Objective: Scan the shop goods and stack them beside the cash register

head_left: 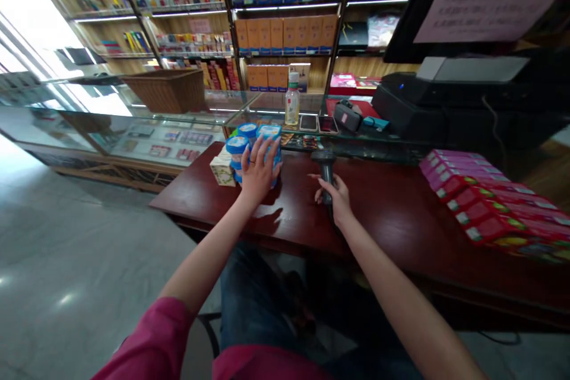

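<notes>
My right hand (337, 197) is wrapped round the handle of a black barcode scanner (327, 173), held over the dark red wooden counter (378, 190). My left hand (259, 171) has its fingers spread over the front of a cluster of blue-lidded tubs (237, 144); whether it touches them I cannot tell exactly. A blue-and-white pack (269, 130) stands at the back right of that cluster, partly behind my fingers. Pale patterned boxes (221, 170) sit just left of the tubs.
Red and purple packets (490, 208) lie in rows at the counter's right. A bottle (292, 101), two phones (327, 124) and a dark case (348, 116) rest on the glass display behind. A wicker basket (167, 92) stands at the left, a black machine (463, 107) at the right.
</notes>
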### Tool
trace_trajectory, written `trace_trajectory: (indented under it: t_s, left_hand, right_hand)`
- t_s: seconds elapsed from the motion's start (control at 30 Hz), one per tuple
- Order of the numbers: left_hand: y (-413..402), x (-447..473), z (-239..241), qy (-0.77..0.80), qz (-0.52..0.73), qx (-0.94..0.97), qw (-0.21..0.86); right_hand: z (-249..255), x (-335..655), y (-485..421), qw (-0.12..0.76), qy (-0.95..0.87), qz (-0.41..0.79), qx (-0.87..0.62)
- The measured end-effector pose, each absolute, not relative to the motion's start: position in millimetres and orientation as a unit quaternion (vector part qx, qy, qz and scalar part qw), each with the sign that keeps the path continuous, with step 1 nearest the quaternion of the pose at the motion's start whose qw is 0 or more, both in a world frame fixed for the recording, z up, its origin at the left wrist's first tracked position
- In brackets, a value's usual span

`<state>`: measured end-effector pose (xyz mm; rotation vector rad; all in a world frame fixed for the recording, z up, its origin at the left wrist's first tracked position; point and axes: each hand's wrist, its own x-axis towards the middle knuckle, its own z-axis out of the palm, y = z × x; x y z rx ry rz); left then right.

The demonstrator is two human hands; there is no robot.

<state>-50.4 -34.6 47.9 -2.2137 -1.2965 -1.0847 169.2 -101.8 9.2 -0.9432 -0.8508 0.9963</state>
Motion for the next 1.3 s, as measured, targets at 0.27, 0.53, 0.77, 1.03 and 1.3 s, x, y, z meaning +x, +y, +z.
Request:
trace_trajectory:
  t_s: [0.27,0.53,0.77,1.03,1.3]
  left_hand:
    - [28.8,-76.3,131.7,-0.443,-0.303,-0.834,0.125]
    - [83.0,-66.4,158.0,-0.444,-0.092,-0.889,0.066]
    - [82.7,-57.5,176.4,-0.426,-0.052,-0.897,0.111]
    - [34.3,2.9,143.0,-0.294,-0.373,-0.870,-0.135]
    - [17.7,82.6,9.5,-0.277,-0.498,-0.440,-0.694]
  right_hand:
    - [-2.6,159.6,-91.9,0.641,-0.402,0.501,-0.421]
    - [-2.2,163.1,-99.1,0.643,-0.401,0.503,-0.416]
    - [-10.8,166.5,-93.6,0.681,-0.370,0.504,-0.382]
    - [-11.2,200.8,-89.7,0.724,-0.338,0.466,-0.379]
    - [-9.5,260.0,-115.8,0.709,-0.330,0.480,-0.396]
